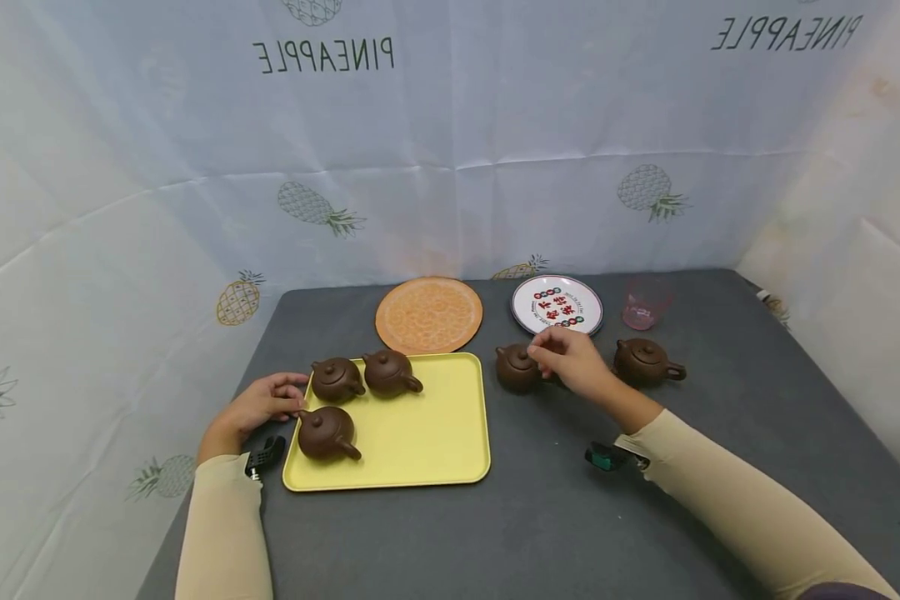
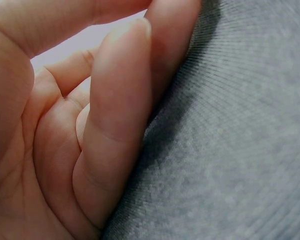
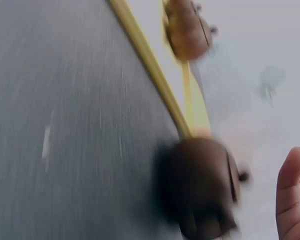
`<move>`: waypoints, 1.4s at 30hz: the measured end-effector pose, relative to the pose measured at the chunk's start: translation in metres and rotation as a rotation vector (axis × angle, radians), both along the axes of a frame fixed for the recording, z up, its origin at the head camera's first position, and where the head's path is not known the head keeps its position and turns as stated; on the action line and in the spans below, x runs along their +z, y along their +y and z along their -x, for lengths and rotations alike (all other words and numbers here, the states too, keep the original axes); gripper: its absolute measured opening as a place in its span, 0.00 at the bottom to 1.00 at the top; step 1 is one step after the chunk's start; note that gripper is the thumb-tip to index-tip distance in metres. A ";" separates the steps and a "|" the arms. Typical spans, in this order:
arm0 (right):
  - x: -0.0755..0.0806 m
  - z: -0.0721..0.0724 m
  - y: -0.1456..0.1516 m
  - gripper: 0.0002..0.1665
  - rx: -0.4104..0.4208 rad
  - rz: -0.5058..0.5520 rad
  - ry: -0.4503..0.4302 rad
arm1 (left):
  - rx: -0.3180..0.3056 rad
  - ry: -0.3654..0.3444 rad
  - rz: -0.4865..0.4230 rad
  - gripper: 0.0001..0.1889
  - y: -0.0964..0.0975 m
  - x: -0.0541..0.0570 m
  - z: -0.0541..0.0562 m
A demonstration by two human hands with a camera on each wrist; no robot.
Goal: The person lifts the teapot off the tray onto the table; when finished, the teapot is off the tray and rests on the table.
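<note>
My right hand (image 1: 573,360) hovers by a brown teapot (image 1: 517,369) to the right of the yellow tray (image 1: 420,450). In the right wrist view, the same teapot (image 3: 202,182) is blurred, and a gap separates its lid knob from my fingertips (image 3: 291,172). Nothing is in that hand. At the tray's left edge lies my left hand (image 1: 265,404), its fingers loosely bent and holding nothing. Close beside it on the tray are three more brown teapots: one at the front (image 1: 327,432), one behind it (image 1: 337,380) and one farther right (image 1: 390,373).
Another brown teapot (image 1: 643,362) stands right of my right hand. Along the back are a round orange-brown mat (image 1: 429,312), a white plate (image 1: 521,307) with red characters, and a pink clear glass (image 1: 641,312). Pineapple-print cloth (image 1: 450,208) hangs behind the grey table (image 1: 435,542).
</note>
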State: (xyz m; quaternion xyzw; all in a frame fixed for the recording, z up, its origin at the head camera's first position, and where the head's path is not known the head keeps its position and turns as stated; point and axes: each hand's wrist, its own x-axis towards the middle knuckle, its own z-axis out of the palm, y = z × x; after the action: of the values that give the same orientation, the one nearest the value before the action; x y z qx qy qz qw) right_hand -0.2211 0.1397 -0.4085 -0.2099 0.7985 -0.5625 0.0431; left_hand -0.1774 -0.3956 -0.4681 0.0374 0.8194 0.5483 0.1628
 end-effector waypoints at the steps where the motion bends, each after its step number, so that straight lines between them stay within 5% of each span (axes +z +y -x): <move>1: 0.002 -0.003 -0.010 0.06 0.015 0.001 -0.012 | -0.001 0.000 -0.002 0.32 0.000 0.000 0.001; 7: 0.006 -0.015 -0.062 0.06 0.088 0.018 -0.062 | -0.002 0.001 -0.002 0.32 -0.001 0.000 0.002; 15: -0.051 -0.001 -0.117 0.08 0.135 0.024 -0.117 | 0.013 -0.002 -0.002 0.32 -0.001 -0.002 -0.001; 32: -0.062 0.003 -0.174 0.12 0.118 0.004 -0.328 | 0.008 0.015 0.007 0.31 -0.002 -0.007 0.002; 42: -0.068 0.001 -0.180 0.16 0.111 -0.008 -0.273 | 0.008 0.016 0.013 0.31 -0.003 -0.007 0.002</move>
State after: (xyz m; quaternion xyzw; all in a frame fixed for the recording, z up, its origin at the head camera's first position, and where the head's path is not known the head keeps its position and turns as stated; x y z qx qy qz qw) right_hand -0.2226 -0.0400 -0.4769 -0.1751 0.7748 -0.5792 0.1832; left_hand -0.1790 -0.3983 -0.4746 0.0373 0.8244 0.5433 0.1543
